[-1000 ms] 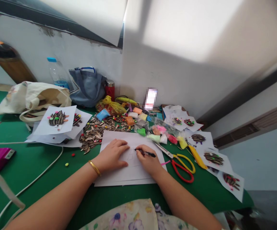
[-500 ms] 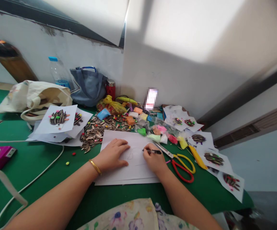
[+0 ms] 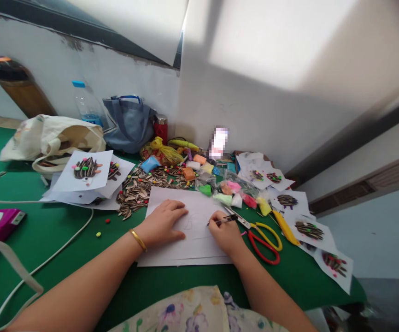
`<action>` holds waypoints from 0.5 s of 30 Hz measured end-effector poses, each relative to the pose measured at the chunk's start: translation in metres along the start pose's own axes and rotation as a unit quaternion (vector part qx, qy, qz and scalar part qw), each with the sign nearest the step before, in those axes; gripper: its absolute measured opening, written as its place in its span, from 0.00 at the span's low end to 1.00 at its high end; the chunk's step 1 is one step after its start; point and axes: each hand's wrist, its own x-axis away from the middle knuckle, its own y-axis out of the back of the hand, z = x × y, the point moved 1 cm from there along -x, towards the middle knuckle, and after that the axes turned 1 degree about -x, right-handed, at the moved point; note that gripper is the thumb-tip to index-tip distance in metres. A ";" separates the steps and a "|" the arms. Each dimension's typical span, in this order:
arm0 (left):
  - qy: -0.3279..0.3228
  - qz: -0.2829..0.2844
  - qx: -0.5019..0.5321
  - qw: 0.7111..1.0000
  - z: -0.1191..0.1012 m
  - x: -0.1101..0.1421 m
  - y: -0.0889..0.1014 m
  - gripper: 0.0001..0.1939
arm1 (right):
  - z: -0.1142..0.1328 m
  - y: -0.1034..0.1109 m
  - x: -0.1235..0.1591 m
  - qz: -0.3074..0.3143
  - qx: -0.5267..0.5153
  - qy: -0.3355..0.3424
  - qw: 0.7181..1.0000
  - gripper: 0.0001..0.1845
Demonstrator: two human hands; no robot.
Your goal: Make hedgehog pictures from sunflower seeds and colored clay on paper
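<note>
My left hand (image 3: pixel 165 222) lies flat on a sheet of white paper (image 3: pixel 172 253), fingers spread. Pinched in my right hand (image 3: pixel 224 233) is a black pen (image 3: pixel 227 219), its tip at the paper's right half. Thin lines of a drawing (image 3: pixel 190 223) show between my hands; part of them is faint. Beyond the paper's upper left edge spreads a heap of striped sunflower seeds (image 3: pixel 133 196). Scissors (image 3: pixel 263 240) with one yellow and one red handle rest close to the right hand, blades partly hidden behind it.
Packets of coloured clay (image 3: pixel 223 198) lie behind the paper. Seed-decorated sheets (image 3: pixel 94 182) are stacked at left; more cards (image 3: pixel 312 230) line the right edge beside a yellow cutter (image 3: pixel 285 227). Bags, a bottle (image 3: pixel 87 103) and a lit phone (image 3: pixel 219 142) stand at the back. A white cable (image 3: pixel 61 251) crosses the left.
My right hand has moved the pen rightward, then a little down, and a faint curved line now shows on the paper. The left hand has stayed in place on the sheet.
</note>
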 end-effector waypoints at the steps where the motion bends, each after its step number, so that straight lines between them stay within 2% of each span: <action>1: 0.000 0.000 0.000 1.000 0.000 0.000 0.000 0.36 | 0.001 0.001 0.002 -0.003 -0.021 0.004 1.000 0.06; 6: -0.009 -0.008 0.001 1.000 0.002 0.000 -0.002 0.36 | 0.003 0.000 0.016 0.023 -0.116 0.009 0.993 0.07; 15: -0.005 -0.003 -0.006 1.000 0.003 0.000 -0.004 0.37 | 0.004 -0.014 0.019 0.073 -0.133 0.048 0.987 0.07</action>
